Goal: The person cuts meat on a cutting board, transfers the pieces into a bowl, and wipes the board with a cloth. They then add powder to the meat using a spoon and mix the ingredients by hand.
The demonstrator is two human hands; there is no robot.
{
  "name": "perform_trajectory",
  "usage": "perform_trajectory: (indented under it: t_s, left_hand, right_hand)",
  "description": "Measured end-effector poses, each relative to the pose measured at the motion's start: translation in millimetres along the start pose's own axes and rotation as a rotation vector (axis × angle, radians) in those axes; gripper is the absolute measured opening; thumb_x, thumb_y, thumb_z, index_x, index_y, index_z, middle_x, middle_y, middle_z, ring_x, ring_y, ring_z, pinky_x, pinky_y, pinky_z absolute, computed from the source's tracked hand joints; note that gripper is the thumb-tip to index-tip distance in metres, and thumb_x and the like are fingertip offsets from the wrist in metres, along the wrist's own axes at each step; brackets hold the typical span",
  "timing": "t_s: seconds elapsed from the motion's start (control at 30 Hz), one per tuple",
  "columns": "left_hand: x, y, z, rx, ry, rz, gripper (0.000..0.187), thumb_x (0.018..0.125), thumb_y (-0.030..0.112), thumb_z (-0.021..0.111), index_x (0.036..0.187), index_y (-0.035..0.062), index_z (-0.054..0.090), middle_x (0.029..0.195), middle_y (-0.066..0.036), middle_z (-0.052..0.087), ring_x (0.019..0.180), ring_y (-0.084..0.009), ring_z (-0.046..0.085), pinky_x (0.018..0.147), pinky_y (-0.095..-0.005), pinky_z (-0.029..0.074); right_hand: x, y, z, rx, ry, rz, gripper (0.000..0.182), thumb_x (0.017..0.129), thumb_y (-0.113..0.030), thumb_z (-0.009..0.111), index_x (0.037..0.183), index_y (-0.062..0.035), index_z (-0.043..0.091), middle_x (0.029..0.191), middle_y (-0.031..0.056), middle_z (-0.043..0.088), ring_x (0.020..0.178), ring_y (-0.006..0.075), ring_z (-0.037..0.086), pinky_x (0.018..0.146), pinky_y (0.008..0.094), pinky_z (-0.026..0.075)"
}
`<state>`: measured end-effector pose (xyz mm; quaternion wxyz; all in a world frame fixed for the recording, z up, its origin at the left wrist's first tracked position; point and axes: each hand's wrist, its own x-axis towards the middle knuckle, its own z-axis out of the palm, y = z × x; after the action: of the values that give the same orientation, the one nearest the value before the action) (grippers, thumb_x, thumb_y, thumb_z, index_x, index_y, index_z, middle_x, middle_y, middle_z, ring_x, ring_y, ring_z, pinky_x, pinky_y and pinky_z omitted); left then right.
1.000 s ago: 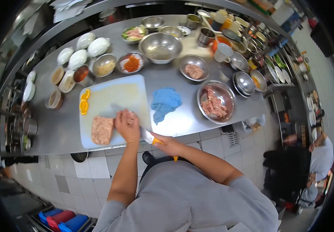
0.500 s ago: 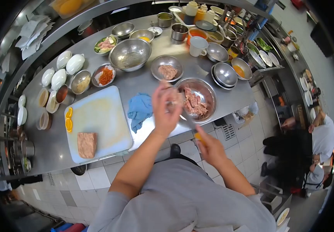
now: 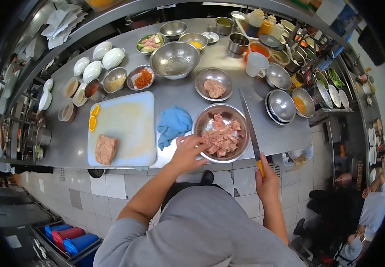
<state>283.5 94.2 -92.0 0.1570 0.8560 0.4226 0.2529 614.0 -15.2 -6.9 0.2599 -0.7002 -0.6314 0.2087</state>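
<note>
My right hand (image 3: 267, 178) is closed round the yellow handle of a long knife (image 3: 250, 124), whose blade points away from me along the right side of a steel bowl. Pieces of raw meat (image 3: 222, 139) lie in that steel bowl (image 3: 242, 153). My left hand (image 3: 190, 152) is at the bowl's left rim, fingers apart, with the fingertips close to the meat. Behind it, a smaller bowl (image 3: 200, 83) holds a lump of pale meat (image 3: 214, 88). A blue cloth (image 3: 174, 125) lies left of the meat bowl.
On the left, a white cutting board (image 3: 134, 120) carries a meat block (image 3: 106, 149) and orange slices (image 3: 93, 118). A large steel bowl (image 3: 174, 60) and shredded carrot (image 3: 143, 78) stand behind. Stacked bowls (image 3: 282, 106) are at right. Other people (image 3: 375, 207) stand at the far right.
My left hand has come down to the meat bowl's left rim. The knife has swung to the bowl's right side, blade pointing away. The camera view has shifted.
</note>
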Motion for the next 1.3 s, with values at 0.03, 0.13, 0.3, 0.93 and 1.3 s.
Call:
perform_trajectory:
  t_s: [0.03, 0.13, 0.3, 0.93, 1.3]
  left_hand:
    - [-1.3, 8.4, -21.8, -0.022, 0.094, -0.025, 0.065, 0.072, 0.038, 0.092, 0.129, 0.0166, 0.069, 0.132, -0.006, 0.060, 0.129, -0.0310, 0.055, 0.106, -0.0528, 0.039]
    - [-34.2, -32.3, -25.3, -0.231, 0.401, -0.266, 0.058, 0.076, 0.027, 0.086, 0.128, 0.0114, 0.067, 0.128, -0.012, 0.058, 0.124, -0.0363, 0.056, 0.103, -0.0533, 0.046]
    - [-19.3, -111.1, -14.3, 0.092, -0.032, -0.566, 0.042, 0.085, 0.011, 0.071, 0.126, 0.0024, 0.065, 0.126, -0.023, 0.062, 0.116, -0.0401, 0.064, 0.099, -0.0475, 0.053]
    - [-235.8, -176.0, -215.0, -0.911, 0.801, -1.489, 0.078, 0.080, 0.015, 0.084, 0.148, 0.0082, 0.046, 0.122, -0.016, 0.067, 0.107, -0.0295, 0.070, 0.087, -0.0458, 0.061]
    - [-220.9, -173.6, -174.6, -0.935, 0.920, -1.130, 0.079, 0.085, 0.002, 0.072, 0.156, 0.0080, 0.037, 0.126, -0.016, 0.064, 0.093, -0.0239, 0.071, 0.074, -0.0359, 0.060]
  right_hand:
    - [4.0, 0.2, 3.3, 0.025, -0.002, -0.032, 0.063, 0.098, -0.001, 0.067, 0.158, -0.0120, 0.052, 0.118, 0.0246, 0.074, 0.101, 0.0387, 0.074, 0.089, 0.0395, 0.057]
    - [12.3, -1.6, 15.3, 0.061, -0.009, -0.098, 0.062, 0.099, -0.001, 0.066, 0.158, -0.0095, 0.051, 0.120, 0.0250, 0.074, 0.102, 0.0381, 0.075, 0.090, 0.0390, 0.057]
    - [10.2, -18.0, 36.6, 0.102, 0.015, -0.195, 0.060, 0.100, -0.002, 0.065, 0.159, -0.0071, 0.050, 0.124, 0.0238, 0.074, 0.103, 0.0344, 0.075, 0.090, 0.0374, 0.056]
    - [3.2, -154.6, 152.3, 0.087, -0.310, -0.502, 0.065, 0.099, -0.013, 0.068, 0.160, -0.0192, 0.049, 0.113, 0.0241, 0.074, 0.101, 0.0411, 0.074, 0.086, 0.0449, 0.058]
    - [3.0, -211.8, 261.7, -0.015, -0.338, -0.635, 0.069, 0.100, -0.016, 0.066, 0.164, -0.0196, 0.040, 0.104, 0.0209, 0.073, 0.088, 0.0414, 0.072, 0.078, 0.0526, 0.058]
